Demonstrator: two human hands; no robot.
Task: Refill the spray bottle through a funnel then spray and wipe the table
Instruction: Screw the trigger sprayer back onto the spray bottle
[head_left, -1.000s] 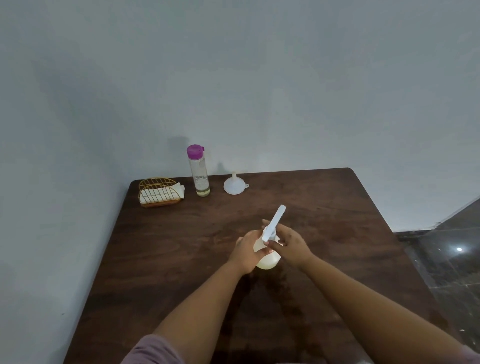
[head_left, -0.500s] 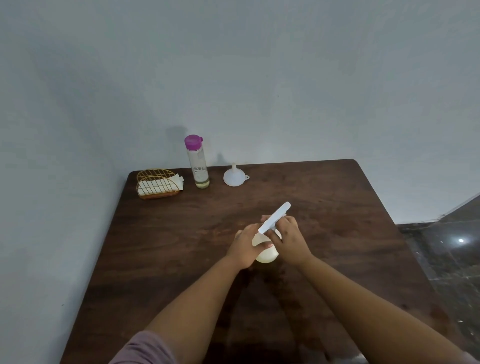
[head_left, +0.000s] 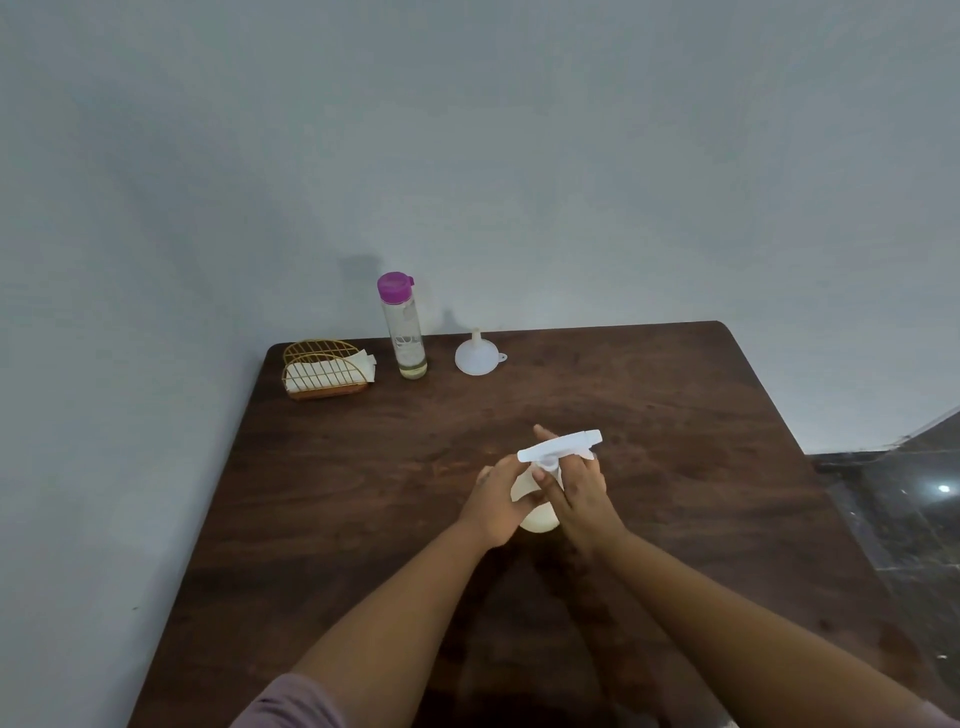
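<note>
A pale cream spray bottle (head_left: 537, 517) stands on the dark wooden table (head_left: 363, 467) at its middle. My left hand (head_left: 496, 501) grips the bottle's body from the left. My right hand (head_left: 579, 493) holds the white spray head (head_left: 561, 446) at its collar, fingers curled round it. The head's nozzle points to the right and slightly away. A white funnel (head_left: 475, 356) sits upside down near the back edge. Left of it stands a clear refill bottle (head_left: 405, 332) with a purple cap and a little yellowish liquid at the bottom.
A gold wire holder with white napkins (head_left: 324, 371) stands at the table's back left corner. A grey wall runs behind and along the left. The table's right edge drops to a dark glossy floor (head_left: 909, 519).
The spray head has turned clockwise under my right hand: its nozzle pointed away and up, now it points right. My left hand keeps its hold on the bottle. The camera has tilted slightly.
</note>
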